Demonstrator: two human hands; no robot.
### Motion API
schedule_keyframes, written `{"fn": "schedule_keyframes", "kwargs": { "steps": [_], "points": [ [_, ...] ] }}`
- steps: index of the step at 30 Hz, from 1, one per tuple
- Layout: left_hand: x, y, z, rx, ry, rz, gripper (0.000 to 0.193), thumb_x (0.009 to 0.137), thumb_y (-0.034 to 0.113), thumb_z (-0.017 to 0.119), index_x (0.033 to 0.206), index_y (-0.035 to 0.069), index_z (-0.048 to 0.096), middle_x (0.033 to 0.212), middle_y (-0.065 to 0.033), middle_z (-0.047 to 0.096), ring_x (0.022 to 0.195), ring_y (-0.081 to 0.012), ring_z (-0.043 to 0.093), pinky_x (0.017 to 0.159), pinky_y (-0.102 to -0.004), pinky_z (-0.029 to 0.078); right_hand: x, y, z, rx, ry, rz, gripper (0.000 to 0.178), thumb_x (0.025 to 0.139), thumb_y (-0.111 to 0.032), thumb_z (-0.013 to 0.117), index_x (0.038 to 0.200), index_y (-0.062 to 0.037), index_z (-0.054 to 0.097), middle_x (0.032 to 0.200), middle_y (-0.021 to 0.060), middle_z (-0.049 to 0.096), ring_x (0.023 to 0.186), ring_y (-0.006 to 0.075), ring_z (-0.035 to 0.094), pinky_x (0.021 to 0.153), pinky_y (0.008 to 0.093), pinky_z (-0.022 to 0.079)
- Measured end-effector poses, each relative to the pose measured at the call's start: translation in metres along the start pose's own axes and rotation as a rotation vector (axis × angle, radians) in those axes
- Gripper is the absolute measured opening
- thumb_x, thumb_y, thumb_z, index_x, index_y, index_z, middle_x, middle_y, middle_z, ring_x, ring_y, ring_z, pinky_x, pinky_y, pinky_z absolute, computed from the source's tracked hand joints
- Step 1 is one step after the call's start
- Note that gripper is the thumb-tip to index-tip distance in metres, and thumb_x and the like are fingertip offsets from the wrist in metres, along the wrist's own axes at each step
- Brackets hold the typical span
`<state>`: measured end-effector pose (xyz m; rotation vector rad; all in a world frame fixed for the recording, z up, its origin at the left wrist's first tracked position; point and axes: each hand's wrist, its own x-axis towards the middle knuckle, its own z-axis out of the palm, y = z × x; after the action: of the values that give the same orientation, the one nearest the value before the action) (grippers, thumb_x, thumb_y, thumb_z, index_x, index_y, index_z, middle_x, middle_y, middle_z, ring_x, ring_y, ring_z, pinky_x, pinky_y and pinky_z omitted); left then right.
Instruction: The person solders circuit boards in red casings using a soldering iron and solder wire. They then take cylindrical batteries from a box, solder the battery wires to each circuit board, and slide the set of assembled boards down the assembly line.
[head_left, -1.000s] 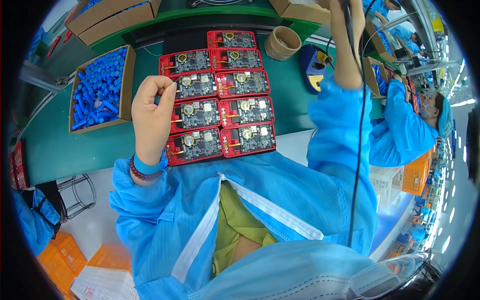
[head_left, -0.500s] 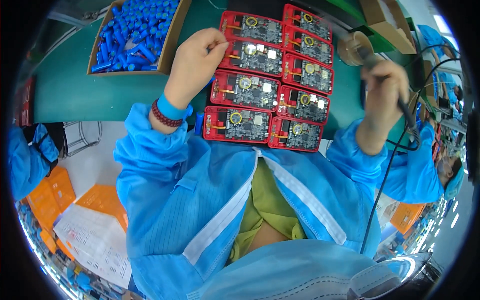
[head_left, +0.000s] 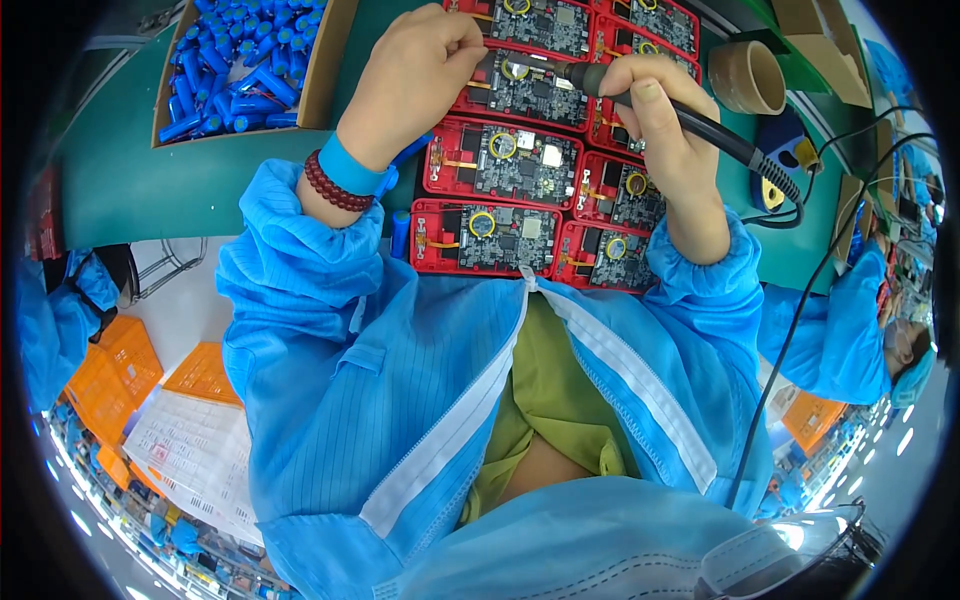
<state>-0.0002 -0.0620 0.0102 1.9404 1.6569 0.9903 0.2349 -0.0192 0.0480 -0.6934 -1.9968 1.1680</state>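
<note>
My right hand [head_left: 668, 125] grips a black soldering iron [head_left: 720, 132], its thin tip pointing left over a circuit board [head_left: 540, 98] in a red case. My left hand [head_left: 420, 85] is closed in a pinch at that case's upper left edge; what its fingertips hold, if anything, is too small to make out. Several more red cases with circuit boards [head_left: 508, 165] lie in two columns, each board bearing a round part ringed in yellow. A blue battery cell [head_left: 410, 150] shows beside my left wrist, and another blue cell [head_left: 400, 235] sits left of the nearest case.
A cardboard box of blue cells [head_left: 310, 90] stands at the far left of the green table [head_left: 110, 195]. To the right are a round brown pot [head_left: 748, 78] and a blue-and-yellow holder [head_left: 785, 160]. The iron's black cable [head_left: 800, 325] loops down on the right. Co-workers sit on both sides.
My right hand has brought the soldering iron left from beside the pot to over the second case of the left column. My left hand stays pinched and has shifted slightly with the view.
</note>
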Motion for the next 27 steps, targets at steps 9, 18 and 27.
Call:
{"fn": "schedule_keyframes", "kwargs": {
  "steps": [9, 18, 27],
  "points": [
    [0.001, -0.001, 0.001, -0.043, 0.001, -0.013, 0.008, 0.083, 0.009, 0.06, 0.084, 0.001, 0.059, 0.078, -0.0116, 0.054, 0.073, -0.025, 0.056, 0.066, -0.0336, 0.045, 0.002, 0.005, 0.001, -0.004, -0.025, -0.008, 0.022, 0.095, -0.022, 0.052, 0.094, -0.0034, 0.063, 0.079, 0.0028, 0.062, 0.063, 0.0071, 0.049, 0.056, 0.0227, 0.04],
    [0.006, 0.022, -0.007, -0.005, 0.044, -0.048, 0.006, 0.076, 0.001, 0.062, 0.074, -0.002, 0.057, 0.076, -0.0171, 0.052, 0.077, -0.0348, 0.052, 0.069, -0.0417, 0.042, 0.0, 0.006, 0.002, 0.04, -0.018, -0.04, 0.022, 0.095, -0.021, 0.053, 0.094, -0.002, 0.063, 0.074, 0.0013, 0.059, 0.059, 0.0054, 0.046, 0.053, 0.0215, 0.037],
    [0.007, 0.027, -0.008, 0.032, 0.024, -0.031, 0.004, 0.076, 0.0, 0.059, 0.075, -0.002, 0.056, 0.077, -0.0173, 0.052, 0.079, -0.0349, 0.052, 0.07, -0.042, 0.043, 0.001, 0.01, 0.0, 0.07, 0.009, -0.055, 0.023, 0.095, -0.021, 0.052, 0.095, -0.0018, 0.064, 0.071, -0.0004, 0.057, 0.058, 0.0029, 0.044, 0.05, 0.0201, 0.035]
  ]
}}
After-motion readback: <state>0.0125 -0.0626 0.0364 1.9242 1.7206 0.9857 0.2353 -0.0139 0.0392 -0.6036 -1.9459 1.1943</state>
